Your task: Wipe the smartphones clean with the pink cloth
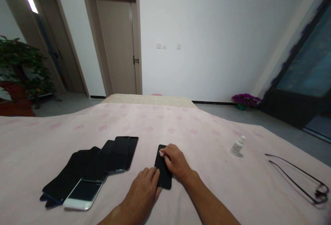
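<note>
A black phone (164, 177) lies flat on the pink flowered cloth (207, 173), in front of me. My left hand (144, 187) rests at its left edge, fingers together and touching its side. Over the phone's upper part is my right hand (176, 160), its fingers closed on a small pink-white wipe (161, 153) pressed against the screen. To the left, several dark phones (74, 169) overlap in a fanned pile, with a white-framed phone (84, 194) at the near side.
A small white bottle (238, 146) stands on the cloth at the right. Farther right lie black-framed glasses (300, 178) with their arms extended. A potted plant (20, 62) is at the far left, purple flowers (246, 99) by the wall.
</note>
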The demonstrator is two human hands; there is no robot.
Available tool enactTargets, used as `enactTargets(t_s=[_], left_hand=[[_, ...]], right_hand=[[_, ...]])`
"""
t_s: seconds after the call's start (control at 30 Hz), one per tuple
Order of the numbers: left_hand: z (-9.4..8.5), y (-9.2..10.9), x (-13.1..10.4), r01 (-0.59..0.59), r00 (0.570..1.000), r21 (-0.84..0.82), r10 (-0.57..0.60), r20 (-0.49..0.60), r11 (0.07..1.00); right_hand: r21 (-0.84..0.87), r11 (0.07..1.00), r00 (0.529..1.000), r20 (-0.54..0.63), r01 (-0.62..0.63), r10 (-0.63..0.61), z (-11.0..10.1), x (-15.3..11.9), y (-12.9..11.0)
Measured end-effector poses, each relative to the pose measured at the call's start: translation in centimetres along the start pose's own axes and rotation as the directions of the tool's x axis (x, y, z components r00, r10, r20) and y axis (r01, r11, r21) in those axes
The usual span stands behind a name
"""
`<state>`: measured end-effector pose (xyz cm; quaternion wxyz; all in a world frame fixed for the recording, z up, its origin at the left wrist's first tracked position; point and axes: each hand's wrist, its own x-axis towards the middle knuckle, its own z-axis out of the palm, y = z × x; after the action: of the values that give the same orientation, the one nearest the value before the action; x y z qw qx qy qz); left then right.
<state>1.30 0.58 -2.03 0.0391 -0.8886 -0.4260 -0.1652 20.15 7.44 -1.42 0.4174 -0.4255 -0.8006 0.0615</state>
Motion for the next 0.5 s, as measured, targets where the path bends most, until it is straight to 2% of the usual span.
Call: enactTargets(t_s=[0.17, 0.27, 0.37, 0.5], left_hand=[[0.1, 0.0, 0.2, 0.001, 1.0, 0.0, -0.001, -0.007, 1.0], [0.1, -0.1, 0.2, -0.001, 1.0, -0.005, 0.001, 0.009, 1.0], [0.0, -0.1, 0.1, -0.004, 1.0, 0.007, 0.004, 0.018, 1.0], [-0.3, 0.0, 0.2, -0.007, 1.0, 0.029, 0.007, 0.015, 1.0]], right_hand=[[0.061, 0.996, 0.991, 0.111, 0.065, -0.072, 0.0, -0.1, -1.2], [0.076, 0.994, 0.987, 0.127, 0.084, -0.093, -0.1, -0.2, -1.4], [0.062, 0.995, 0.994, 0.075, 0.075, -0.079, -0.1, -0.2, -0.7], [-0.026, 0.999, 0.999, -0.04, -0.022, 0.021, -0.1, -0.1, 0.7]])
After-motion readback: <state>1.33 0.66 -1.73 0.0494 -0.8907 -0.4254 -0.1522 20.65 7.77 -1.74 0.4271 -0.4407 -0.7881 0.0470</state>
